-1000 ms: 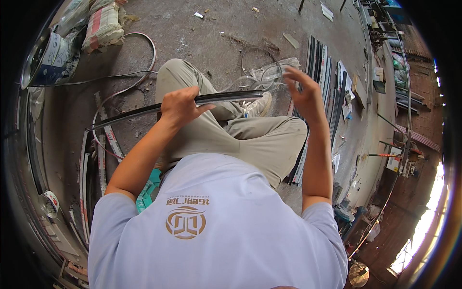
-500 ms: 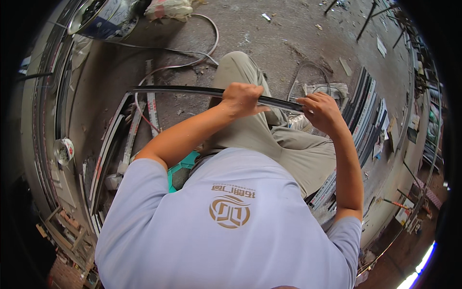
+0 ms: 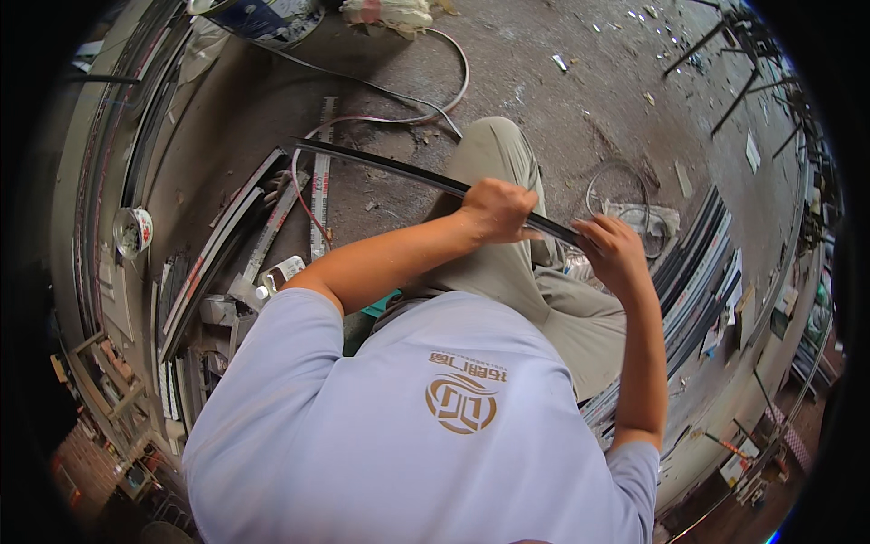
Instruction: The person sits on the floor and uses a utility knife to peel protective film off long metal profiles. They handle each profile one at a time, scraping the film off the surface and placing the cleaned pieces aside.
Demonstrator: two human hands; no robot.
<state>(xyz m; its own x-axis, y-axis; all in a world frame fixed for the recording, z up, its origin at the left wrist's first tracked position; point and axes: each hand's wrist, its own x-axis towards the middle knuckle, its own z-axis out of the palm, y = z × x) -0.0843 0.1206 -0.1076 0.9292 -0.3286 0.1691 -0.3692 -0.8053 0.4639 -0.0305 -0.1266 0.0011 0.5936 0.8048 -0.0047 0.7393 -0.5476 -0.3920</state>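
A long, thin dark profile strip point(image 3: 381, 166) slants across my knees, its far end up to the left above the floor and its near end down to the right. My left hand point(image 3: 497, 210) is wrapped round it in a fist, partway along its length. At the right end, the fingers of my right hand point(image 3: 616, 249) pinch the strip near its tip. Those fingers partly hide the tip. Under the strip is my raised knee in beige trousers point(image 3: 494, 154).
Bundled profiles point(image 3: 702, 281) lie on the right, and more profiles point(image 3: 222, 258) lie on the left beside a clear bottle point(image 3: 281, 275). A pale hose point(image 3: 465, 68) loops across the littered floor near a bucket point(image 3: 263, 20). A small tub point(image 3: 133, 232) stands far left.
The strip slopes more steeply now, its left end higher relative to its right. Both hands keep their grip on it. The whole view has shifted, and the bottle has come into sight.
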